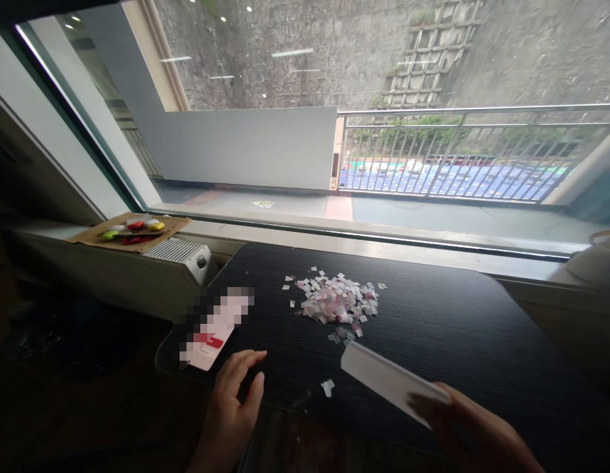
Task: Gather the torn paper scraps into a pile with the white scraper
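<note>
My right hand (475,424) grips a long whitish strip (388,381), possibly folded paper or card, by its near end. Its far end points at a heap of small pale and pinkish paper pieces (337,299) on the black table (433,315). My left hand (236,391) is over the near edge, fingers bent and thumb apart, with nothing between them. Just beyond it lies a flat pink-and-white sheet or card (213,345), partly blurred out. A few loose white scraps (327,387) are between my hands.
A large window (285,79) is behind the table, with a sill below it. On the left, brown cardboard (92,233) carries small colourful items, next to a white radiator (181,253). A pale rounded object (595,259) stands at the right edge.
</note>
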A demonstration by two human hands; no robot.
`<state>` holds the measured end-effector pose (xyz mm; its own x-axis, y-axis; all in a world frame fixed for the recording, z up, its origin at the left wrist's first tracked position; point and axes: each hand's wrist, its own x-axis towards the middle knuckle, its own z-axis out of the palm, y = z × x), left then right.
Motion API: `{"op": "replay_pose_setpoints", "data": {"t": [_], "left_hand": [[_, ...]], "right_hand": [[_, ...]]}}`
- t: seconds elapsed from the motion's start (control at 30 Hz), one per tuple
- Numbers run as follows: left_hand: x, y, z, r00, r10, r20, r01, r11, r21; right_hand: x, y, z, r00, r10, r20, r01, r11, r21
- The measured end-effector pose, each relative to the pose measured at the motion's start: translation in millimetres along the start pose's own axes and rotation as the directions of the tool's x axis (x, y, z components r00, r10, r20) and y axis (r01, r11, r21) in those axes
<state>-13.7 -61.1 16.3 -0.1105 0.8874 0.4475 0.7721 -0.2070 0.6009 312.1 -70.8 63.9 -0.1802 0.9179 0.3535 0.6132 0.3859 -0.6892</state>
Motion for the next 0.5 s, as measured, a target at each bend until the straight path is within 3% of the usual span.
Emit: {"op": "replay_pose_setpoints", "data": {"t": [0.1,0.17,0.3,0.5], "left_hand": [[-13.4,2.0,-0.6,0.992,0.129,0.012,-0.129,0.986,0.107],[-20.9,2.4,-0.8,0.978,0.209,0.028,-0.210,0.961,0.180],[-26.5,6.0,-4.8,0.962,0.260,0.082,-0.272,0.928,0.254],[-27.9,10.0,-8.7,0.964,0.210,0.161,-0.248,0.928,0.276]], "right_hand": [[7.9,7.8,-2.2,0.942,0.327,0.079,-0.335,0.934,0.122],[13.3,11.6,-2.1,0.888,0.428,0.172,-0.457,0.866,0.203],[16.6,17.6,2.1,0.835,0.463,0.297,-0.541,0.791,0.286],[17.9,18.4,8.3,0.834,0.421,0.358,-0.525,0.805,0.277]]}}
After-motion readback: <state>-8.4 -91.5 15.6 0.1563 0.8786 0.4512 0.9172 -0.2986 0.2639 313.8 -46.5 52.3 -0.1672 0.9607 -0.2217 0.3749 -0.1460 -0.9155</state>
